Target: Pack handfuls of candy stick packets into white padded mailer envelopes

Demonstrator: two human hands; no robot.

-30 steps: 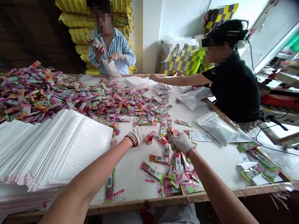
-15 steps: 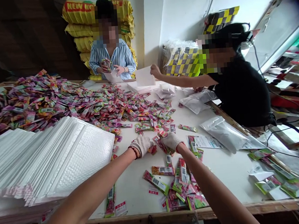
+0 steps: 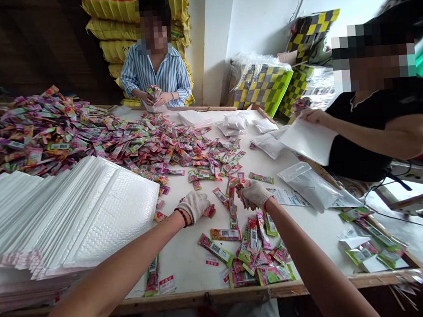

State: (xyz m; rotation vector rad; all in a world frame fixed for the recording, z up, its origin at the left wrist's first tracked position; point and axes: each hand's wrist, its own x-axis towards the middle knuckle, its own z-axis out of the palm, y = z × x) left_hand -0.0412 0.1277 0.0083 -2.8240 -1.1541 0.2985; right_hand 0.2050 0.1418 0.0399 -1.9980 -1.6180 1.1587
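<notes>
My left hand (image 3: 193, 207), in a pale work glove, is closed around a few small snack packets (image 3: 210, 210) whose red ends poke out past the fingers. To its right, my right hand (image 3: 256, 194), also gloved, grips a bunch of snack packets (image 3: 243, 189) in pink and green wrappers. Loose packets (image 3: 232, 203) lie on the white table between the two hands. Nearer me is a small heap of packets (image 3: 254, 252), with a single green-and-pink packet (image 3: 215, 250) at its left. My palms and most of what they hold are hidden by the gloves.
A big mound of packets (image 3: 86, 133) covers the back left. White bubble mailers (image 3: 117, 208) are stacked at front left. Filled white bags (image 3: 307, 185) lie at right. One co-worker (image 3: 157, 75) stands opposite; another (image 3: 376, 127) at right holds a white mailer (image 3: 309, 139).
My right hand has moved slightly right with its packets, away from my left hand. The right co-worker has leaned back, bringing a white mailer along. My view has shifted a little.
</notes>
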